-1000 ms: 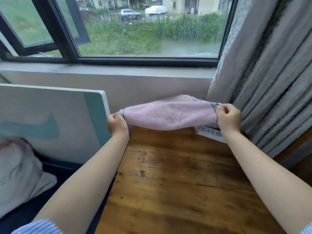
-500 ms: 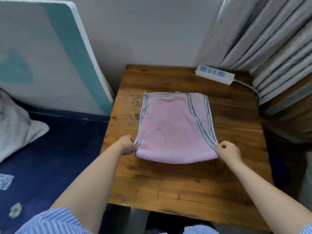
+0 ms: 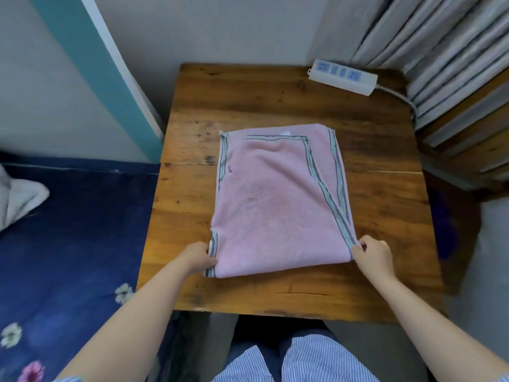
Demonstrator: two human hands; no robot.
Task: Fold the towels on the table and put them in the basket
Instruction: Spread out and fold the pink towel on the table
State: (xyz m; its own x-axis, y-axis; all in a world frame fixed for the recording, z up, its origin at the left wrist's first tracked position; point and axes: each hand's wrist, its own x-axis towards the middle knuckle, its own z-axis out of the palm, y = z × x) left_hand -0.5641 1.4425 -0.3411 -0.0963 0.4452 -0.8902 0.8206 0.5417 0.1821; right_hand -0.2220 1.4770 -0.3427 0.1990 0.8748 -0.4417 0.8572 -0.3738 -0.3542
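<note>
1. Seemingly nothing in the head view carries writing that can be read: the pink towel (image 3: pixel 278 205) shows only a tiny reddish mark near its left border and a small white tag at its far edge, both too small to make out.
2. On the white power strip (image 3: pixel 343 76), at the far right corner of the wooden table (image 3: pixel 385 216), blue socket faces show, but no lettering is legible.
3. The towel lies flat on the middle of the table, folded over so that its near edge is a rounded fold.
4. Its cloth is pale pink terry, trimmed with grey-green and white striped borders along the left and right sides; on the upper layer a striped border runs across near the far edge, turns down and slants toward the near right corner.
5. The left hand (image 3: pixel 197 257) pinches the near left corner of the towel, fingers curled round the striped edge.
6. The right hand (image 3: pixel 371 253) pinches the near right corner in the same way, so the two hands are well apart, one at each end of the fold.
7. Beside the table on the left is a dark blue flowered bedcover (image 3: pixel 68 244); grey curtains (image 3: pixel 440 37) hang at the far right.
</note>
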